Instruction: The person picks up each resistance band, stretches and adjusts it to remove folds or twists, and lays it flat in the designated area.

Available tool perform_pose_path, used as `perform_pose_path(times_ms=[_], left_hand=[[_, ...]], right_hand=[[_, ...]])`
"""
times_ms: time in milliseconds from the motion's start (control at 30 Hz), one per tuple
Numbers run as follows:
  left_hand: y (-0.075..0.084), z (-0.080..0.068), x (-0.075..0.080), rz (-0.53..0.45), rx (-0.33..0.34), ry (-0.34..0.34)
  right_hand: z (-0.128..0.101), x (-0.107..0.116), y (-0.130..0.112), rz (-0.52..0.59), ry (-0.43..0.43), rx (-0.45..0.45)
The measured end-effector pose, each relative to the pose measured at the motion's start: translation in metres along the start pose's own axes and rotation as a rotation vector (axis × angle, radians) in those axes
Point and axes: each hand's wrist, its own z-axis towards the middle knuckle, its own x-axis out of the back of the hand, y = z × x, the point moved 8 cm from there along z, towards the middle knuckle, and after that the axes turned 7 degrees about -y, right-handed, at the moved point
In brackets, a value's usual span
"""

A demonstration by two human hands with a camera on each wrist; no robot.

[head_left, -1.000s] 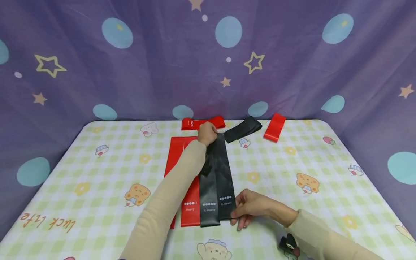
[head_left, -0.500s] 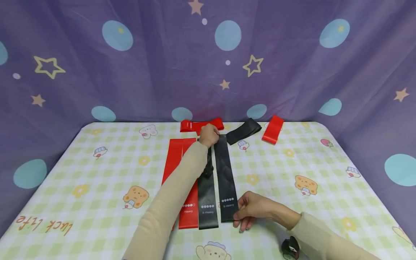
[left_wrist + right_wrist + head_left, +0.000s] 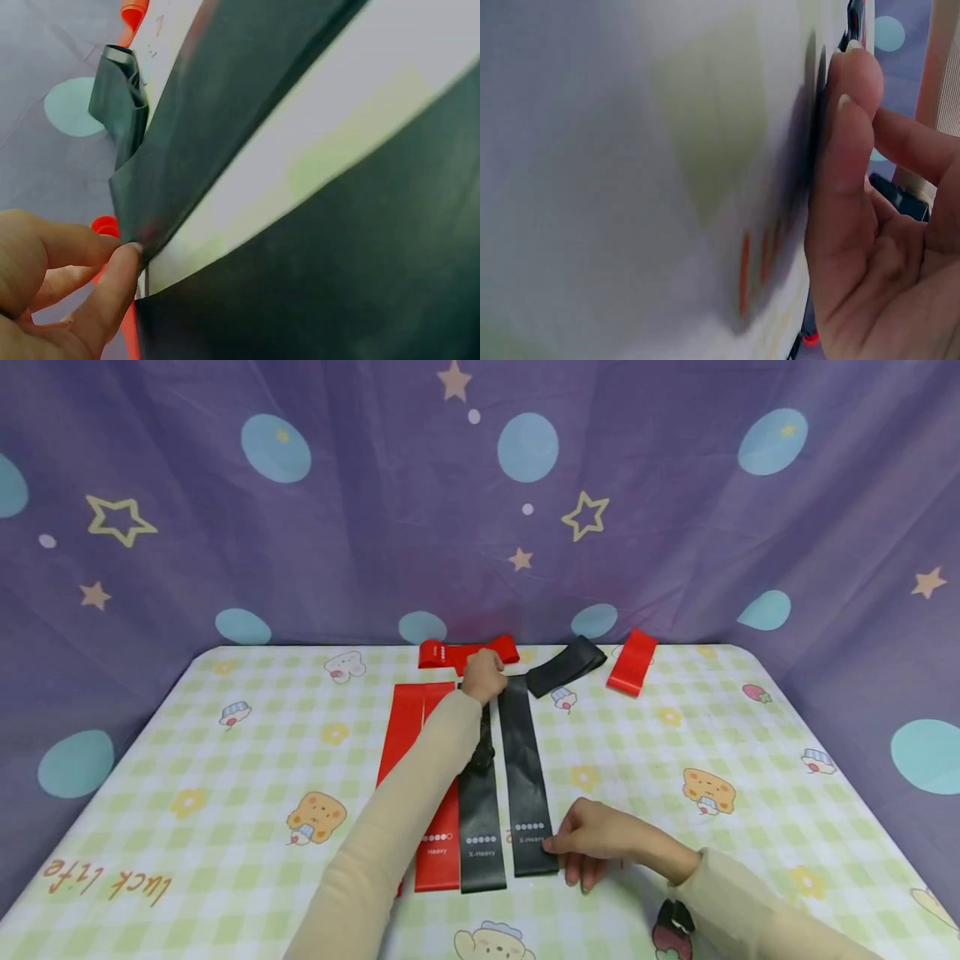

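Two black resistance bands lie lengthwise side by side in the head view, marked X-Heavy: a right one [image 3: 527,768] and a left one [image 3: 482,827]. My left hand [image 3: 484,676] pinches the far end of the right band between thumb and finger, seen up close in the left wrist view, where that band [image 3: 217,97] runs away from the fingertips. My right hand [image 3: 596,839] holds the band's near right edge, its thumb over the label; the right wrist view hides most of this contact. Red Heavy bands [image 3: 437,852] lie to the left, partly under my left sleeve.
Behind the row lie a red band [image 3: 504,648], a folded black band [image 3: 566,666] and another red band [image 3: 632,662]. A green checked cloth [image 3: 225,760] covers the table, with a purple curtain [image 3: 360,527] behind.
The right black band has shifted rightward, leaving a gap between it and the left black band. My right hand has moved right with it, its thumb now slightly farther up the edge.
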Motion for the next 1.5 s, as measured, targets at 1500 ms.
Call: perform_pose_path(times_ms=[1500], left_hand=[[0.011,-0.051,-0.017,-0.369,-0.085,-0.127]], right_hand=[[0.07,0.16,-0.082,-0.475,0.706,0.175]])
